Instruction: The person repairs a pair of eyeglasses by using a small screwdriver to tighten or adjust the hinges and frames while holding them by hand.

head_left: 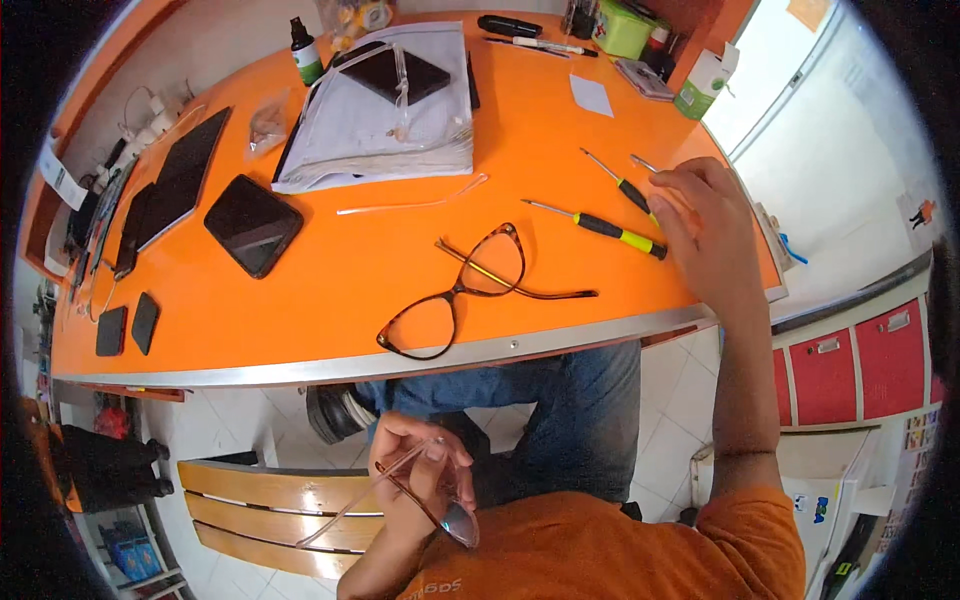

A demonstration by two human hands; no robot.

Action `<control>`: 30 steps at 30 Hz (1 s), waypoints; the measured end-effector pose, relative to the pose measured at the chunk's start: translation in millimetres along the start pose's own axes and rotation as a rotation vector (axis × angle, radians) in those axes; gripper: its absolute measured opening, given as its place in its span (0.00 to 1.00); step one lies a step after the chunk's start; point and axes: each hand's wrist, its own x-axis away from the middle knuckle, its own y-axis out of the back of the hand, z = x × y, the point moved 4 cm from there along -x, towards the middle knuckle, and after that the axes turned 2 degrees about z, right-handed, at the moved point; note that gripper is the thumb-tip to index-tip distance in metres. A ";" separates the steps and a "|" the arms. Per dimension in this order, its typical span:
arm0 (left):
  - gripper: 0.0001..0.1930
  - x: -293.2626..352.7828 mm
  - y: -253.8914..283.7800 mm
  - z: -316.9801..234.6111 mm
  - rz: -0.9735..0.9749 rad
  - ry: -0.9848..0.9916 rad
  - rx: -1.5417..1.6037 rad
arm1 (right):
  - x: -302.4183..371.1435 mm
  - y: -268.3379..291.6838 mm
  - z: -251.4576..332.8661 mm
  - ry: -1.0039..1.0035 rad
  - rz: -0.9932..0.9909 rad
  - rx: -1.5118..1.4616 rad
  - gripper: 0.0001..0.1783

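Observation:
My left hand (408, 462) is closed around a pair of glasses (440, 512) low in front of my orange shirt. A pale, see-through temple sticks out to the lower left, and a lens shows under the fingers. Over the table's right side, my right hand (708, 215) has its thumb and fingers curled at a small screwdriver (643, 162); only the metal shaft shows, the handle being hidden. Beside this hand lie a black and yellow screwdriver (612, 232) and a second one (622, 186). Tortoiseshell glasses (456, 290) rest near the table's front edge.
On the orange table (300, 330) lie a loose clear temple (410, 206), a dark phone (253, 226), a stack of papers (400, 140) with a black device on top, and a tablet (185, 175). A dark spray bottle (305, 52) stands behind. A wooden bench (275, 505) is below left.

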 end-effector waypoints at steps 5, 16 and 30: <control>0.07 1.6 11.3 8.1 -0.030 0.021 0.033 | 1.4 -4.0 24.2 0.073 0.151 -0.099 0.09; 0.10 -0.9 -3.9 8.0 0.065 -0.012 0.024 | 7.2 -0.3 49.3 0.077 0.170 -0.308 0.07; 0.11 -1.9 -17.9 -26.8 -0.020 -0.077 -0.028 | 76.3 11.6 132.3 0.055 0.848 -0.777 0.12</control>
